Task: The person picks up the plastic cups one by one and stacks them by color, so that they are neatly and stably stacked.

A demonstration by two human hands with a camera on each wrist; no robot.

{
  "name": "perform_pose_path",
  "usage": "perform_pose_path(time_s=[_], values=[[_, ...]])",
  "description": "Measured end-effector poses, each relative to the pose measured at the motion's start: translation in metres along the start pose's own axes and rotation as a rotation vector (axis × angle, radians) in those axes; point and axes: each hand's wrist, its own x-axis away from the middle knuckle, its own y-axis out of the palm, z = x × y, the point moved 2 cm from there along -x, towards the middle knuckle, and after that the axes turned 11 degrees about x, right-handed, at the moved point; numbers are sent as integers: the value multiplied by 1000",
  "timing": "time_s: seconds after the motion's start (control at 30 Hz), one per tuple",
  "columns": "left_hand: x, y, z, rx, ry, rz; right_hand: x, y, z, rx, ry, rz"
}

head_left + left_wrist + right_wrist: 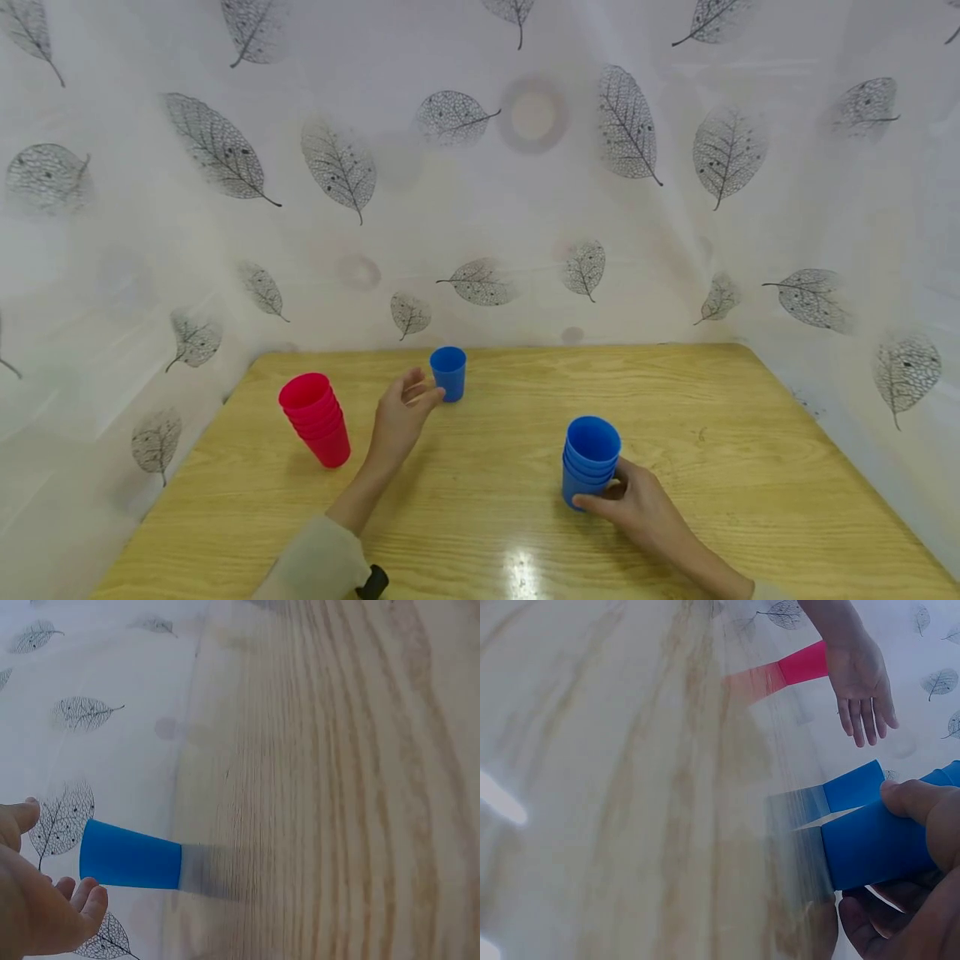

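A single blue cup stands upright near the table's back edge. My left hand is just to its left, fingers loosely extended with the thumb towards the cup; the left wrist view shows the hand beside the cup with nothing in its grasp. At the right front, my right hand grips a stack of nested blue cups low on its side, thumb in front and fingers behind. In the right wrist view the thumb presses the stack's wall.
A stack of nested red cups stands left of my left forearm, its top tilted to the left in the head view. The wooden table is bounded at the back and sides by a leaf-printed sheet.
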Motion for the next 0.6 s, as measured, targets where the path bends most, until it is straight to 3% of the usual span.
perform_pose_path(time_s=[0.3,0.6], values=[[-23,-3,-7,-81,-35,21,0,1,2,7,-6,13],[-41,1,-20,-94,-72,0,-1,1,3,1,-22,10]])
